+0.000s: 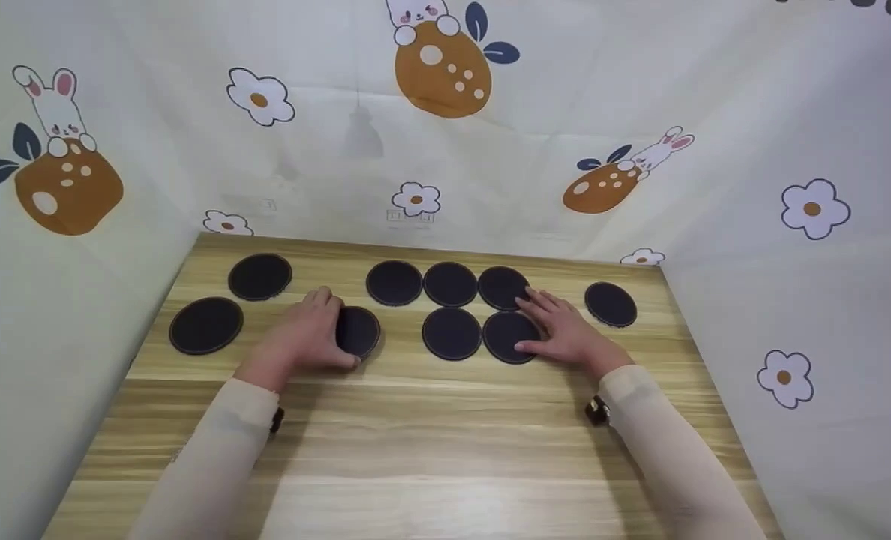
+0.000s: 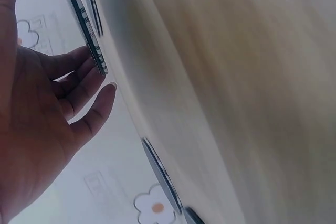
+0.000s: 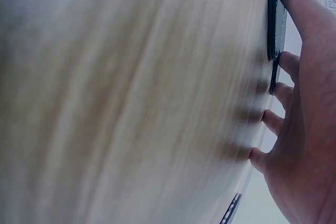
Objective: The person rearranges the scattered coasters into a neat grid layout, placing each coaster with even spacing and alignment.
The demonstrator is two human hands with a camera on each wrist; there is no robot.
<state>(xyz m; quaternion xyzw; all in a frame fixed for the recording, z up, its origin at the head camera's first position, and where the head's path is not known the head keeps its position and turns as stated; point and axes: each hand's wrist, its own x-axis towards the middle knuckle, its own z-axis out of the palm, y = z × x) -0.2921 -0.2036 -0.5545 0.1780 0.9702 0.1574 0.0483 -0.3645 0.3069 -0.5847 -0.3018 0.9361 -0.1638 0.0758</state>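
My left hand (image 1: 307, 330) holds a round black coaster (image 1: 359, 332) between thumb and fingers, left of the grouped coasters. In the left wrist view this coaster (image 2: 84, 24) is seen edge-on, tilted and raised off the wood, with the fingers at its rim. My right hand (image 1: 569, 330) lies with spread fingers at the right side of the group. Its thumb rests on the front right coaster (image 1: 507, 337), and the fingertips touch the back right coaster (image 1: 502, 288). Beside these lie the front left coaster (image 1: 451, 334), the back middle coaster (image 1: 450, 284) and the back left coaster (image 1: 394, 283).
Two more coasters lie at the left, a far one (image 1: 260, 277) and a nearer one (image 1: 206, 325). Another coaster (image 1: 610, 304) sits near the right edge. The wooden tabletop (image 1: 445, 442) is enclosed by a printed cloth (image 1: 325, 172) at the back and both sides.
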